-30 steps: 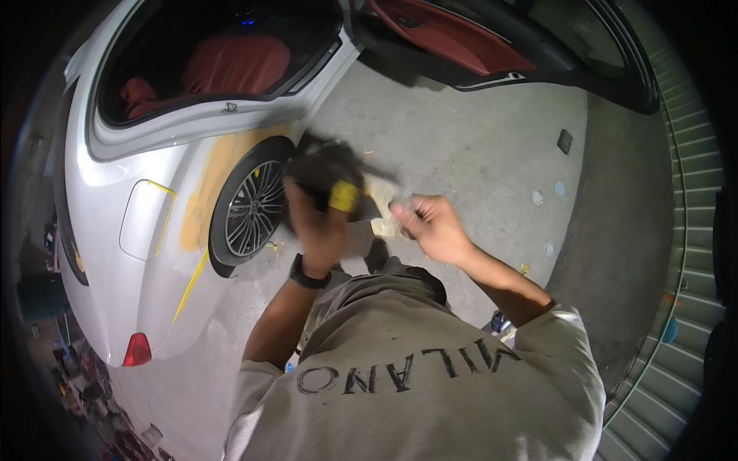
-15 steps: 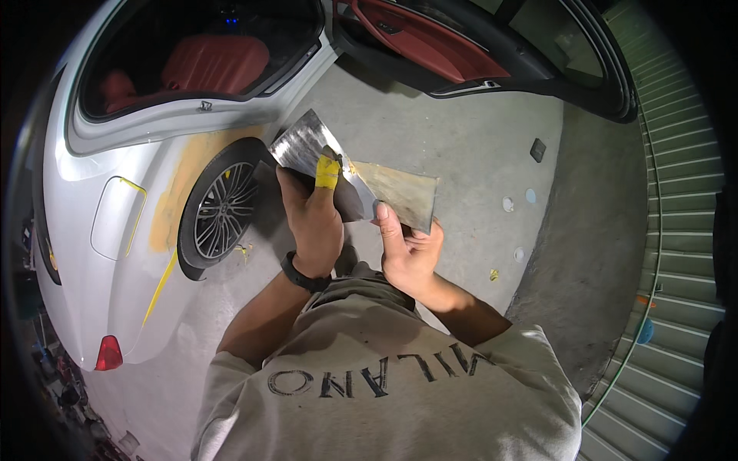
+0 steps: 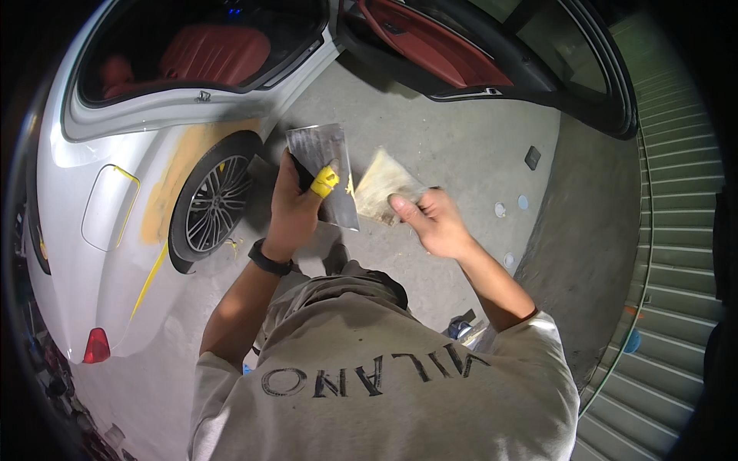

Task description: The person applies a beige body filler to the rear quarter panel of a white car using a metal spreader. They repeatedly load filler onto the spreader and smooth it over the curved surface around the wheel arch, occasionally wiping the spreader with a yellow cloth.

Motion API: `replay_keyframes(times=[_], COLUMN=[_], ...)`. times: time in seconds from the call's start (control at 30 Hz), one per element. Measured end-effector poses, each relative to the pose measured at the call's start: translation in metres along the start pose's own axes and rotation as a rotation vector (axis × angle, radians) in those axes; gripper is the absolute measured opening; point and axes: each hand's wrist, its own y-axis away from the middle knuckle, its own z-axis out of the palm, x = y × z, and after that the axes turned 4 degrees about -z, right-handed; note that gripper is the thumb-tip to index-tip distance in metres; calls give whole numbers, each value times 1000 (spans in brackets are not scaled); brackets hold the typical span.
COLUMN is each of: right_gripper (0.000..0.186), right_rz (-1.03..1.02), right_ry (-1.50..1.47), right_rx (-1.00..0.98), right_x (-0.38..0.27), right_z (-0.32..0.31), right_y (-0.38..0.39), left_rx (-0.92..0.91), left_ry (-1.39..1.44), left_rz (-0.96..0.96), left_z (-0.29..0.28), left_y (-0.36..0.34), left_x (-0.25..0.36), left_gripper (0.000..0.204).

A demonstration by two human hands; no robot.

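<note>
Largest first: white glossy car (image 3: 92,296) fills the left side, parked on grey concrete floor (image 3: 438,134). Black-framed car door with red inner panel (image 3: 430,50) stands swung out at top, leaving floor between it and the person. Black-tyred, multi-spoke wheel (image 3: 213,203) sits in its arch; matte tan patch (image 3: 177,173) spreads over the bodywork just above. Thin yellow line (image 3: 148,281) runs along the lower bodywork; looks placed to follow a seam.

Both hands hold work out in front of the torso, beside the wheel, probably for a clear view down onto both faces. Left hand (image 3: 294,211) grips a grey, shiny rectangular metal plate (image 3: 340,206): fingers behind, thumb across the front, probably to keep it from twisting. Right hand (image 3: 438,224) pinches a cream-smeared flat plate (image 3: 382,178) by its near corner, thumb on top, which likely leaves the far part free. The plates' edges meet in view; can't tell if they touch.

Small stuff: bright yellow wrap (image 3: 325,181) on the left thumb, tiny yellow smear (image 3: 350,187) at the metal plate's right edge.
</note>
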Motion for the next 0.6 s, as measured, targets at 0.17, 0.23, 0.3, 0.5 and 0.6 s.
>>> replay_keyframes(times=[0.17,0.23,0.3,0.5,0.6], right_gripper=[25,23,20,28,30], right_rz=[-340,-341,-130,-205,-141], right_ry=[542,218,-35,-1064,-1073], right_rx=[-266,-29,121,332,283], right_x=[12,10,6,3,6], right_z=[0,-7,-19,7,30], right_y=[-1,0,0,-7,-1], left_rx=[-67,-46,-61,-168,-132], left_ry=[-57,-195,-66,547,460], left_rz=[-46,-54,-137,-407,-400], left_z=[-6,-8,-3,29,29], left_y=[-6,-7,-4,14,12], left_x=[-2,-6,-11,-16,-6], left_gripper=[42,44,42,37,39])
